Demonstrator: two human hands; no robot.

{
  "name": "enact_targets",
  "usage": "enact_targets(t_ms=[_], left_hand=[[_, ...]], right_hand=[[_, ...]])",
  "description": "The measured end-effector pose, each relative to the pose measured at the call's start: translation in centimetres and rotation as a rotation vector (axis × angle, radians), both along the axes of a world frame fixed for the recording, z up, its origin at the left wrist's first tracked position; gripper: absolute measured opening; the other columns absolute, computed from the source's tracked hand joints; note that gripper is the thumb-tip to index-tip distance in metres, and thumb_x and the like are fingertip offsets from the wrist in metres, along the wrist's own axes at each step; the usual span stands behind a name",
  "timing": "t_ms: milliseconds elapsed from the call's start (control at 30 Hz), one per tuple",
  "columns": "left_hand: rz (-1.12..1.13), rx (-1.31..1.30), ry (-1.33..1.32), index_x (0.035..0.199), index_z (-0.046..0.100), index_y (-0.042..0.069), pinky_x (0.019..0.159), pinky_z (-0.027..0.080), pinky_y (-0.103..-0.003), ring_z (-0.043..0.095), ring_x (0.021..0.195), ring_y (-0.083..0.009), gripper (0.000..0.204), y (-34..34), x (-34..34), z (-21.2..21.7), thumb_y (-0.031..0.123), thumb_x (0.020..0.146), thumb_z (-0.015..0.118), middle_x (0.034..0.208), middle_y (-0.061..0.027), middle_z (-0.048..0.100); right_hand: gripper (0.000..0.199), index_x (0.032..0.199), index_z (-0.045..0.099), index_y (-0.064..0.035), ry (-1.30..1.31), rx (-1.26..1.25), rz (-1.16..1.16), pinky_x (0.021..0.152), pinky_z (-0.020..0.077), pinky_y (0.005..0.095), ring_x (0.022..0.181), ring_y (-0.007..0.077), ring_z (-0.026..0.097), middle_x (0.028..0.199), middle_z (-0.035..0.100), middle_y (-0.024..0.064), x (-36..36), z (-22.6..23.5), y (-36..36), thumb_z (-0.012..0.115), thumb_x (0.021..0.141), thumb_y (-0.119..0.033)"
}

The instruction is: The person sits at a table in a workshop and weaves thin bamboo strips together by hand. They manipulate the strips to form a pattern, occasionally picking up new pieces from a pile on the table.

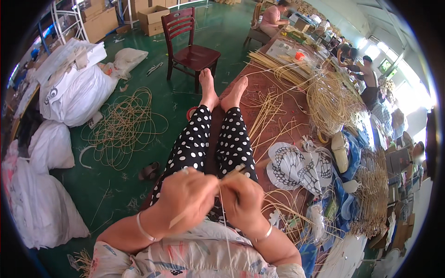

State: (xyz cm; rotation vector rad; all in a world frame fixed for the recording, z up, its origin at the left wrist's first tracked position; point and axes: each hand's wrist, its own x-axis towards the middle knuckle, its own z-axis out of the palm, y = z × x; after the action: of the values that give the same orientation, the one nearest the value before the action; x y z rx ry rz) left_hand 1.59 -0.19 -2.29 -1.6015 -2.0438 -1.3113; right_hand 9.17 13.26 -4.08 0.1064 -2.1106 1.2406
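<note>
My left hand and my right hand meet above my lap, fingers closed and fingertips touching. Both are slightly smeared by motion. A thin, pale bamboo strip shows below my left fingers. Past my right fingers pokes a short tan stick end; whether it belongs to the same strip is hidden by the hands. From between the fingertips a white thread runs down toward my apron. To the right of my hands lies a white butterfly-wing piece with black markings.
My legs stretch along the reddish tabletop. Bundled cane strips and bent wire-like frames lie to the right. On the left are white sacks, a loose coil and a wooden chair. Several people work farther back.
</note>
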Motion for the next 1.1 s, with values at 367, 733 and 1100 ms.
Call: enact_targets(t_ms=[367,733,1100], left_hand=[[-0.143,0.084,-0.483,0.08,0.058,-0.001,0.045,0.033,-0.022,0.045,0.048,-0.0088,0.01,-0.6,0.0,2.2,0.0,0.071,0.061,0.06,-0.0036,0.053],[-0.225,-0.041,-0.753,0.086,0.058,-0.001,0.045,0.037,-0.021,0.045,0.052,-0.005,0.023,0.0,1.0,2.7,0.011,0.07,0.069,0.061,-0.0019,0.051],[-0.236,-0.07,-0.923,0.093,0.058,-0.005,0.055,0.041,-0.018,0.051,0.065,-0.003,0.016,0.8,-0.6,-0.4,0.0,0.077,0.058,0.073,-0.0011,0.058]], right_hand=[[0.034,0.087,0.053,-0.0024,0.123,0.601,0.1,0.053,0.0455,0.0304,0.064,0.023,0.056,0.081,0.056,0.0092,2.1,5.5,3.4,0.071,0.062,-0.017],[0.036,0.087,0.057,-0.0031,0.206,0.834,0.003,0.048,0.0422,0.0254,0.065,0.0162,0.054,0.086,0.054,0.0038,1.3,5.6,3.7,0.07,0.054,-0.014],[0.018,0.074,0.057,0.0,-0.37,0.101,0.217,0.053,0.0439,0.0282,0.057,0.0178,0.054,0.067,0.056,0.0077,-0.3,3.7,5.2,0.07,0.063,-0.006]])
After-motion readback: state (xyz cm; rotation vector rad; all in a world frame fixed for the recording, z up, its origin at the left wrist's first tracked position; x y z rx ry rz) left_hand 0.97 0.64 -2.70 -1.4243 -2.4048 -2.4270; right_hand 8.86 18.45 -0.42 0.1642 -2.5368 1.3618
